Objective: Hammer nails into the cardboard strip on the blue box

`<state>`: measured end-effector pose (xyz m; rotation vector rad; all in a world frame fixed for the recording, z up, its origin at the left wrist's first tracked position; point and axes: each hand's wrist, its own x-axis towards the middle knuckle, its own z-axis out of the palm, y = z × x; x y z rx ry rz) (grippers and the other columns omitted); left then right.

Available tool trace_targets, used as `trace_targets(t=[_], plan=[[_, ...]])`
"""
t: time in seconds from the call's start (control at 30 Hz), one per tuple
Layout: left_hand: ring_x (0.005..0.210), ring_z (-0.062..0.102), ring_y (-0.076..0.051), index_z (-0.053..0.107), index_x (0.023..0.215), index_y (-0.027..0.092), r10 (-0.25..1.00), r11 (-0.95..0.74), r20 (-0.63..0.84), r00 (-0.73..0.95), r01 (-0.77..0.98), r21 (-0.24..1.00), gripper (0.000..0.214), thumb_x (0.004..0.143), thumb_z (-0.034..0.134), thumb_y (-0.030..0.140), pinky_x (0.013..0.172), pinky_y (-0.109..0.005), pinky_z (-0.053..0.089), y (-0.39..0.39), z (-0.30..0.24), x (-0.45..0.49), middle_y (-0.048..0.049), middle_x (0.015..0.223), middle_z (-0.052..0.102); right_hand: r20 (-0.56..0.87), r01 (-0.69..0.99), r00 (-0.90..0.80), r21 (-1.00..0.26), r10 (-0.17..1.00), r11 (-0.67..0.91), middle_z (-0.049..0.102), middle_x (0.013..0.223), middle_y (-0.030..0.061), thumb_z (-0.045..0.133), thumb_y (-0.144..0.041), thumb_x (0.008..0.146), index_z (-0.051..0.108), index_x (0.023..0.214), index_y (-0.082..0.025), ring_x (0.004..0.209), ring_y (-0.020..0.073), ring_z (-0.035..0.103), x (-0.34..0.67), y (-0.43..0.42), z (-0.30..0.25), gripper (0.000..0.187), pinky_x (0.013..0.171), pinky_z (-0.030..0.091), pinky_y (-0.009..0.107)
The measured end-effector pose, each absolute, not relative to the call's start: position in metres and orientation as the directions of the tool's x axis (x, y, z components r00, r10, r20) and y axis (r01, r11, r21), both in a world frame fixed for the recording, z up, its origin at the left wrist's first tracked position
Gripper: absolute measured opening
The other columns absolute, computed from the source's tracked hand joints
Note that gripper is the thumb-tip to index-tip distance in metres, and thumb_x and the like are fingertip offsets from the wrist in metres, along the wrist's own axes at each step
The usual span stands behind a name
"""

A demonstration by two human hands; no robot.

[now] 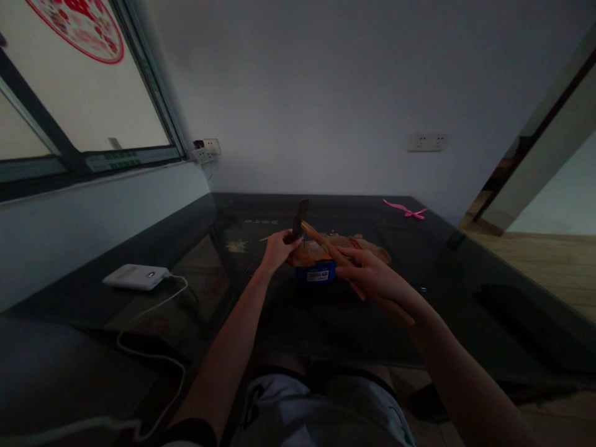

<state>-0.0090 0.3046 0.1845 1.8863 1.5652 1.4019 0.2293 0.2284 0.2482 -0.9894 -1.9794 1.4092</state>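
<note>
My left hand (278, 248) is closed around the handle of a dark-bladed knife (300, 217), whose blade points up. My right hand (372, 276) grips a long brown wooden stick (326, 245). The stick runs from my wrist up and left to the knife, where its tip meets the blade. Both hands hover over a blue container (318, 273) that stands on a brown wooden board or mat (372, 249) on the dark glass table (465, 273).
A white power bank (136, 277) with a white cable (153, 310) lies on the left of the table. A pink ribbon-like item (407, 211) rests at the far right. A window is on the left, a doorway on the right, wall sockets (427, 142) behind.
</note>
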Motion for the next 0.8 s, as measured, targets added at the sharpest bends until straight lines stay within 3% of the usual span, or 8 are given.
trace_targets(t=[0.43,0.8], plan=[[0.071,0.064,-0.014,0.062,0.08,0.015,0.852,-0.435,0.523,-0.026,0.522,0.734,0.009,0.073,0.062,0.02,0.067,-0.025,0.05,0.306,0.179,-0.004,-0.0037,0.077,0.067,0.135,0.096,-0.484,-0.974,0.865,0.206,0.047,0.058,-0.0059,0.058,-0.028,0.074,0.047,0.129,-0.012,0.034,0.0052,0.039,0.241,0.229,0.243,0.058,0.029,0.032,0.018],[0.072,0.064,-0.018,0.068,0.076,0.014,0.874,-0.4,0.484,-0.042,0.501,0.768,0.012,0.073,0.064,0.025,0.067,-0.028,0.05,0.315,0.173,-0.003,-0.0053,0.075,0.069,0.088,0.116,-0.509,-0.979,0.856,0.169,0.047,0.058,-0.0064,0.058,-0.029,0.075,0.052,0.119,-0.014,0.033,0.0049,0.039,0.242,0.229,0.238,0.046,0.03,0.03,0.018]])
